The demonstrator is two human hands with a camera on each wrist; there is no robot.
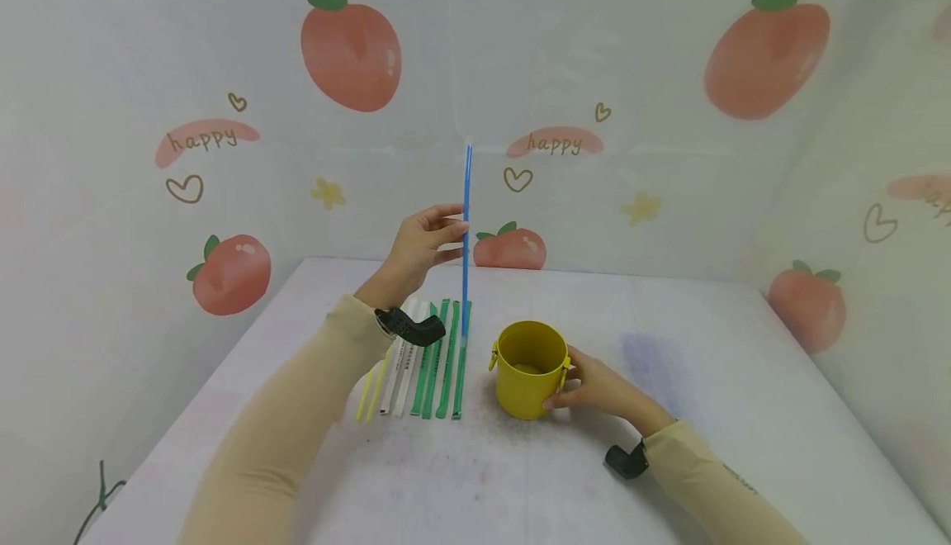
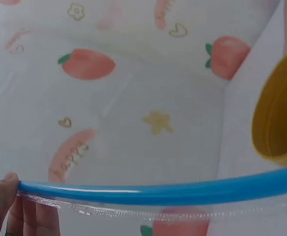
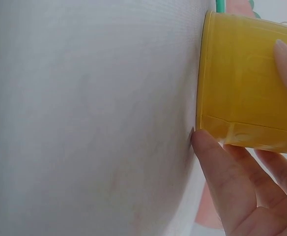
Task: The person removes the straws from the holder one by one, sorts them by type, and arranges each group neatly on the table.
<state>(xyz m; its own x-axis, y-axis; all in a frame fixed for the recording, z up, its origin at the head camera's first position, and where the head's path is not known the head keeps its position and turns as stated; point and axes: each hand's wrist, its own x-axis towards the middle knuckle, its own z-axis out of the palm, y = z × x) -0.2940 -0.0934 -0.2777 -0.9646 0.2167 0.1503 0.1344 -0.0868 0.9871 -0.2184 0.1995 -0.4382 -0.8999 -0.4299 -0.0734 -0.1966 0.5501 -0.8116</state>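
Note:
My left hand [image 1: 427, 241] pinches a long blue straw [image 1: 466, 186] in a clear wrapper and holds it upright above the table. In the left wrist view, the wrapper's crimped seam [image 2: 133, 214] runs beside the straw [image 2: 183, 192]. A small yellow bucket [image 1: 520, 395] with side handles stands on the table, and nothing shows inside it. My right hand [image 1: 603, 388] grips the bucket around its right side. Seen close in the right wrist view, the thumb and fingers lie against the bucket's wall [image 3: 251, 78].
Left of the bucket lies a row of straws: green-wrapped ones [image 1: 447, 367], white-wrapped ones [image 1: 404, 376] and yellow ones [image 1: 374, 386]. They sit below the left hand. A curtain [image 1: 446, 49] printed with fruit hangs behind the white table [image 1: 475, 495]. A dark cord [image 1: 100, 495] shows at lower left.

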